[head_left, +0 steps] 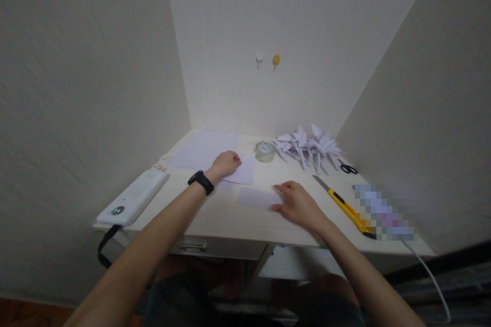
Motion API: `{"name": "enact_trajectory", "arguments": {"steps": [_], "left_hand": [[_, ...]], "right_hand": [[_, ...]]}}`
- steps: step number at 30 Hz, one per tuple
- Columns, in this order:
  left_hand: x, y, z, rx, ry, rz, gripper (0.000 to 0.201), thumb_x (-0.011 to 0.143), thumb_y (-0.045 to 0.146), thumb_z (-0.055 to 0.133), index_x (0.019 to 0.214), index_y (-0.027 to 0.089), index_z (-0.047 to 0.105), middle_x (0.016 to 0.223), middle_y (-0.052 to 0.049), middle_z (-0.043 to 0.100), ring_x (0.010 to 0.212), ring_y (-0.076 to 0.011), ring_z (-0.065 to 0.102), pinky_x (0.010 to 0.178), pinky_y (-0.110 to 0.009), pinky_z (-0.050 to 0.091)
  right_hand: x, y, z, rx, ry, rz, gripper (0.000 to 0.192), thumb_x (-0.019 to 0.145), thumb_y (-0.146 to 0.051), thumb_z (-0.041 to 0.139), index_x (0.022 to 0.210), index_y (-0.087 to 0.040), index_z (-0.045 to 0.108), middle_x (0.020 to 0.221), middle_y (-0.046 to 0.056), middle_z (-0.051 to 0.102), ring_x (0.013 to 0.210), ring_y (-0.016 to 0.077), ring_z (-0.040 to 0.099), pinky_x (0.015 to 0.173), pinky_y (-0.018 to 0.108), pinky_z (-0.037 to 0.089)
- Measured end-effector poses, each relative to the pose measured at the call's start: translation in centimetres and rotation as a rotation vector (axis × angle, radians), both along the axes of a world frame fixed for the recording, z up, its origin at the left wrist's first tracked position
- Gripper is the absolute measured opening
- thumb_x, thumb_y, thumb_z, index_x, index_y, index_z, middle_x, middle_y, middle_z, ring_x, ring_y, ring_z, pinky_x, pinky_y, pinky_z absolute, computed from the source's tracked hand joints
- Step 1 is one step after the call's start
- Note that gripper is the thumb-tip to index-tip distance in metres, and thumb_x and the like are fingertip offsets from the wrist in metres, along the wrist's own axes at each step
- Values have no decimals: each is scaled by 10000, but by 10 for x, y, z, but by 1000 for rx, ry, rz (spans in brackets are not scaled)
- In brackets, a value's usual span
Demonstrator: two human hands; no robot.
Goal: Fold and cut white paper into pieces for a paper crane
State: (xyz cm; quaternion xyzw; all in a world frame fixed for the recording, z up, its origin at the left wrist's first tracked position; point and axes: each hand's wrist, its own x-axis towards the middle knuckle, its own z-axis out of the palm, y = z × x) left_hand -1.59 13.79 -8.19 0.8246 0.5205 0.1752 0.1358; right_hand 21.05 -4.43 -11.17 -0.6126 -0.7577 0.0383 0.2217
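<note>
Fingers of the left hand (227,162) are curled loosely and pressed down on a pale sheet of paper (242,171), pinning its left part to the surface (215,214); they look closed onto the sheet, not pinching it, though the view is small and I can't tell for sure. Black wrist band (201,182) sits on that arm. Left of it, at the surface's left edge, lies a white power bank (132,196) with a dark strap hanging off the front. Behind the left hand there's a larger stack of paper (203,147), touching or just overlapping the pinned sheet. Next to the right: a small paper strip (258,197), long axis running left-right, lying near the front, between the two hands. Right hand (297,204) rests flat on the strip's right end, fingers spread slightly and extended toward the left, so the strip lies left of those fingers and the right hand is clearly the nearer one; left hand is apart from it, further back. Behind the strip, a roll of clear tape (264,151) stands just beside the pinned sheet. Further right, a pile of folded paper cranes (309,147) near the back wall, then black scissors (348,168), and a yellow utility knife (347,208) lying diagonally, blade toward the back-left, near the right hand but not touching it.
</note>
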Motion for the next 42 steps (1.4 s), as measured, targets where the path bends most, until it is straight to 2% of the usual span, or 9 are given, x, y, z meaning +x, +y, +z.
{"name": "enact_trajectory", "arguments": {"steps": [3, 7, 15, 19, 25, 30, 34, 39, 42], "left_hand": [[3, -8, -5, 48, 47, -24, 263, 817, 295, 629, 1036, 175, 714, 1033, -109, 726, 966, -243, 652, 813, -309, 465], [3, -20, -10, 140, 103, -47, 323, 822, 278, 610, 1118, 171, 683, 1140, -147, 687, 1089, -300, 610, 903, -385, 449], [1, -41, -14, 172, 200, -179, 282, 880, 229, 504, 1060, 218, 722, 1107, -118, 712, 1074, -276, 624, 903, -380, 455], [0, -49, -15, 164, 175, -235, 268, 871, 244, 534, 1041, 200, 736, 1084, -132, 718, 1044, -291, 633, 897, -392, 456], [2, -53, -15, 182, 151, -263, 230, 895, 296, 537, 965, 204, 735, 1054, -128, 706, 1067, -281, 609, 929, -380, 436], [-5, -47, -5, 212, 181, -197, 301, 937, 363, 477, 1061, 202, 700, 1045, -136, 704, 1032, -287, 612, 894, -388, 440], [-8, -35, 1, 268, 284, -124, 372, 955, 381, 424, 957, 152, 718, 1015, -176, 708, 1023, -320, 619, 866, -407, 440], [-7, -18, -6, 253, 235, -231, 461, 1008, 401, 272, 1205, 206, 641, 1219, -122, 669, 1118, -265, 608, 901, -368, 443], [-14, -7, -12, 213, 264, -200, 485, 1008, 410, 260, 1144, 184, 667, 1254, -130, 651, 1143, -269, 598, 920, -373, 446]], "right_hand": [[-10, 7, 7, -112, -64, 38, 581, 684, -460, 804, 1184, -192, 680, 1117, 138, 620, 1008, 272, 588, 880, 360, 453], [-2, 14, 11, -209, -118, 43, 646, 635, -464, 838, 1199, -195, 674, 1040, 120, 652, 922, 257, 614, 816, 337, 449], [14, 10, 8, -197, -61, 35, 584, 533, -378, 894, 1025, -181, 647, 949, 77, 643, 873, 239, 570, 747, 316, 414], [19, 5, 8, -254, 70, 21, 526, 560, -297, 865, 1008, -199, 607, 914, 45, 662, 816, 217, 588, 696, 293, 414], [37, 0, 3, -257, 376, 102, 296, 688, -284, 750, 954, -210, 644, 932, 36, 697, 868, 210, 625, 779, 320, 472], [59, 3, 2, -288, 604, 93, 364, 687, -415, 759, 959, -188, 677, 942, 59, 703, 775, 186, 618, 671, 298, 487], [69, 18, 5, -191, 712, 20, 417, 652, -436, 793, 974, -187, 698, 950, 62, 700, 775, 181, 611, 648, 288, 472], [60, 59, 8, -74, 913, -4, 464, 580, -435, 843, 957, -195, 722, 876, 28, 692, 762, 167, 601, 684, 291, 466], [51, 87, 7, -91, 1039, -26, 493, 525, -438, 869, 932, -195, 735, 808, 17, 691, 705, 156, 593, 653, 288, 458]]}}
